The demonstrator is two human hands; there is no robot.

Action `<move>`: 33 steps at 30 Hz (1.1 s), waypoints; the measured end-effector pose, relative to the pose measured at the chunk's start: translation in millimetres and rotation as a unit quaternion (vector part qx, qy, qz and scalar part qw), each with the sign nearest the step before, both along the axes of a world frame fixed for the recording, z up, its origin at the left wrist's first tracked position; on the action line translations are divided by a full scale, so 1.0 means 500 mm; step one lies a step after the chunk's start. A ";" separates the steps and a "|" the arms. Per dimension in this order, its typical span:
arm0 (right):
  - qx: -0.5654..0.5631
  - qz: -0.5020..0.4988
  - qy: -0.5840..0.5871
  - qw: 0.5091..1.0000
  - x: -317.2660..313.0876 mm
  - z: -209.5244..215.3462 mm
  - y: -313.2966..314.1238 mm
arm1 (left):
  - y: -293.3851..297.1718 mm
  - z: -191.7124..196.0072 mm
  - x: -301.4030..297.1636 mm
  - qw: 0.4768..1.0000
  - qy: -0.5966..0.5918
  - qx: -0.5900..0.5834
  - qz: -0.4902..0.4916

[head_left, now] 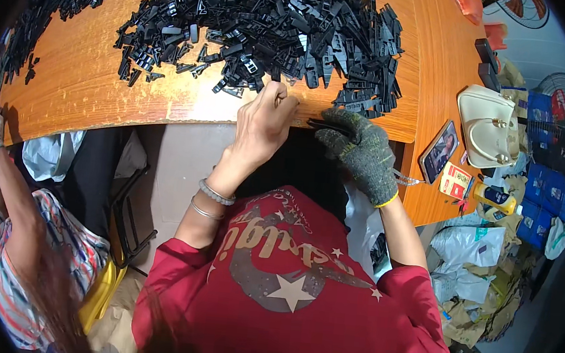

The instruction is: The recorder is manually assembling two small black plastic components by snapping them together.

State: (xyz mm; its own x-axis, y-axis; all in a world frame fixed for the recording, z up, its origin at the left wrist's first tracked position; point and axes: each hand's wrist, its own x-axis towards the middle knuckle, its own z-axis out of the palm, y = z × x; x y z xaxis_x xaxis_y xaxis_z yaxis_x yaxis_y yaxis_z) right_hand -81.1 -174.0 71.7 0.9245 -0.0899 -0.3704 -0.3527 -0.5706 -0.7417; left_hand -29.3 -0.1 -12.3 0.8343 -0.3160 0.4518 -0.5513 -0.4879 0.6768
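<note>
The middle was bright, the corners black.
White light shone off the bench near its front edge. Its sides looked bent, and dark hair was blurry.

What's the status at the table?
Left hand curled by the black pile, contents unclear. Gloved right hand gripping a black part. Phone off to right.

The parts are black, the counter orange-brown with wood grain. The glove is dark grey with a yellow edge, the shirt red with pale stars.
</note>
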 end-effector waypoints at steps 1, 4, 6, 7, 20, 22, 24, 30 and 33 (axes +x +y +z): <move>0.000 0.001 0.001 1.000 0.001 -0.006 -0.001 | 0.001 -0.002 -0.002 1.000 0.016 -0.024 -0.005; -0.074 0.062 -0.078 0.992 0.000 -0.020 -0.002 | 0.005 0.000 -0.002 0.995 0.067 -0.069 -0.013; -0.106 0.070 -0.117 0.985 0.001 -0.015 0.004 | 0.010 0.003 -0.003 0.991 0.102 -0.089 -0.017; -0.107 0.070 -0.116 0.985 0.002 -0.019 0.004 | 0.013 0.002 -0.003 0.991 0.094 -0.094 -0.031; -0.180 0.133 -0.156 0.962 0.030 -0.016 0.011 | 0.021 0.000 -0.005 0.982 0.098 -0.143 -0.072; -0.200 0.158 -0.165 0.953 0.036 -0.008 0.013 | 0.020 0.001 -0.006 0.983 0.096 -0.141 -0.071; -0.226 0.188 -0.151 0.944 0.044 0.004 0.020 | 0.023 -0.004 -0.006 0.984 0.093 -0.138 -0.067; -0.245 0.257 -0.178 0.918 0.074 0.017 0.024 | 0.023 -0.011 -0.002 0.984 0.073 -0.134 -0.089; -0.258 0.297 -0.168 0.904 0.090 0.018 0.024 | 0.019 -0.011 -0.004 0.980 0.094 -0.155 -0.080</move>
